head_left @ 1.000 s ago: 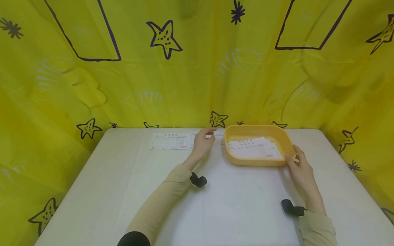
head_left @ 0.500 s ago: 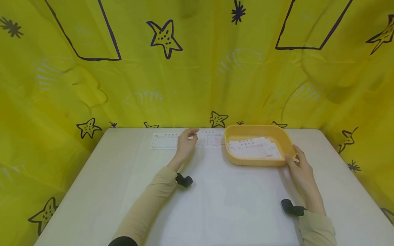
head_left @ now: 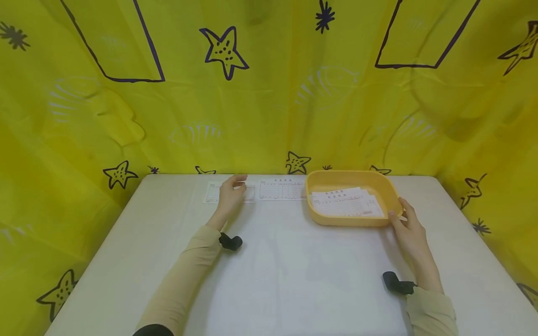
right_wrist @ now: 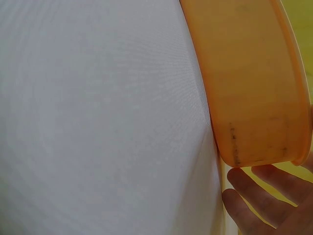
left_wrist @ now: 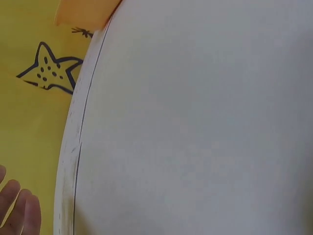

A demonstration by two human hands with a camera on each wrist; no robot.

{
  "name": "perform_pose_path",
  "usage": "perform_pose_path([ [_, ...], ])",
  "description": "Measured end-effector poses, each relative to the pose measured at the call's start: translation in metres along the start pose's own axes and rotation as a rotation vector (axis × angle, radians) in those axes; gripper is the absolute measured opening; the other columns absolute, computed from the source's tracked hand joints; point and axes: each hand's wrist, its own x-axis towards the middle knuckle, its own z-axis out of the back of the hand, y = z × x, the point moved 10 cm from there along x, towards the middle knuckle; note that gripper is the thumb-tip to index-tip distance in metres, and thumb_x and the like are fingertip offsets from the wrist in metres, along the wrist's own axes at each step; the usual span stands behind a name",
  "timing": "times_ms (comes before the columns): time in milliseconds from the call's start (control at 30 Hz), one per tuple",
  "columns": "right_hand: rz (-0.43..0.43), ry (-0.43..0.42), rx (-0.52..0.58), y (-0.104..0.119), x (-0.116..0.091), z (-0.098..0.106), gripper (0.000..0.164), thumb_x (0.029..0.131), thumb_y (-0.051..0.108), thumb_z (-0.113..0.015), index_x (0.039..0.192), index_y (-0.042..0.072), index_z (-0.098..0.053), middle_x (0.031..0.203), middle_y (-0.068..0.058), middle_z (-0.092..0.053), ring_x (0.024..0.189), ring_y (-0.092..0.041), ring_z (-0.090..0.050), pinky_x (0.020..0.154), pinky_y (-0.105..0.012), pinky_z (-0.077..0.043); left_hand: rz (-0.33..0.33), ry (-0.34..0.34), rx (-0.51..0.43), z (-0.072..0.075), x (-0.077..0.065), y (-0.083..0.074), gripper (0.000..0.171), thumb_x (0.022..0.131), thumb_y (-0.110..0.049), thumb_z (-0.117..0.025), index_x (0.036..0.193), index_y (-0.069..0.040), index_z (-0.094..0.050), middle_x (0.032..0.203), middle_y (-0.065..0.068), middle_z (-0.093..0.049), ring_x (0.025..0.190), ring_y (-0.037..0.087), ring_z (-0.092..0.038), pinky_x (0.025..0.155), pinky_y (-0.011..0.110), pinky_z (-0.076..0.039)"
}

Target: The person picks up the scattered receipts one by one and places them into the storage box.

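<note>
In the head view my left hand [head_left: 230, 196] hovers over the left printed form slip [head_left: 213, 192], covering its middle. Its fingers [left_wrist: 18, 208] are relaxed with nothing between them in the left wrist view. A second form slip [head_left: 279, 191] lies flat to its right, running up to the yellow plastic bin [head_left: 336, 221]. That bin holds several overlapping paper forms [head_left: 342, 205]. My right hand [head_left: 414, 235] grips the bin's front right corner, thumb at the rim. The right wrist view shows its fingertips [right_wrist: 238, 177] against the bin's outer end wall.
The white table [head_left: 294, 275] ends at the back against a yellow curtain [head_left: 260, 116] printed with starfish. Both slips and the bin sit near that back edge. Black wrist camera mounts [head_left: 230, 241] stick out from both sleeves.
My left hand has moved left, from beside the bin across the second slip to the left slip. The second slip is now uncovered. The right hand and bin stay put.
</note>
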Motion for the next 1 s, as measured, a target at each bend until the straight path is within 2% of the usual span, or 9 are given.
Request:
perform_pose_path([
  [300, -0.004, 0.004, -0.009, 0.001, 0.001, -0.001, 0.073, 0.099, 0.054, -0.031, 0.155, 0.021, 0.003, 0.154, -0.034, -0.013, 0.134, -0.057, -0.028, 0.103, -0.071, -0.027, 0.050, 0.019, 0.073, 0.038, 0.006, 0.020, 0.037, 0.093, -0.005, -0.051, 0.130, -0.002, -0.056, 0.133, 0.017, -0.057, 0.122, 0.034, -0.052, 0.104, 0.047, -0.044],
  [533, -0.002, -0.001, -0.020, 0.000, 0.000, 0.000, 0.072, 0.100, 0.051, -0.032, 0.155, 0.020, 0.002, 0.153, -0.035, -0.014, 0.133, -0.057, -0.029, 0.103, -0.072, -0.026, 0.030, 0.073, 0.155, 0.064, 0.012, 0.035, 0.045, 0.090, -0.004, -0.053, 0.135, 0.000, -0.051, 0.141, 0.020, -0.049, 0.129, 0.037, -0.046, 0.108, 0.048, -0.041],
  [733, 0.004, -0.004, -0.022, 0.001, -0.001, 0.000, 0.072, 0.100, 0.052, -0.031, 0.155, 0.020, 0.002, 0.153, -0.036, -0.014, 0.132, -0.058, -0.029, 0.102, -0.072, -0.026, 0.021, 0.122, 0.223, 0.075, 0.014, 0.042, 0.048, 0.089, -0.004, -0.056, 0.136, 0.001, -0.048, 0.144, 0.024, -0.042, 0.134, 0.040, -0.041, 0.110, 0.050, -0.038],
  [867, 0.000, 0.000, -0.012, 0.000, -0.001, 0.000, 0.072, 0.099, 0.052, -0.031, 0.155, 0.022, 0.002, 0.153, -0.036, -0.014, 0.133, -0.057, -0.029, 0.102, -0.073, -0.026, 0.019, 0.158, 0.292, 0.079, 0.016, 0.045, 0.051, 0.089, -0.007, -0.057, 0.138, 0.000, -0.046, 0.146, 0.026, -0.040, 0.136, 0.041, -0.037, 0.115, 0.052, -0.029],
  [1000, -0.011, 0.010, -0.004, -0.001, -0.001, -0.001, 0.073, 0.099, 0.054, -0.031, 0.155, 0.024, 0.003, 0.154, -0.035, -0.012, 0.134, -0.056, -0.027, 0.103, -0.073, -0.026, 0.020, 0.199, 0.344, 0.080, 0.019, 0.051, 0.055, 0.089, -0.008, -0.058, 0.141, -0.002, -0.043, 0.150, 0.025, -0.035, 0.141, 0.042, -0.029, 0.118, 0.055, -0.020],
])
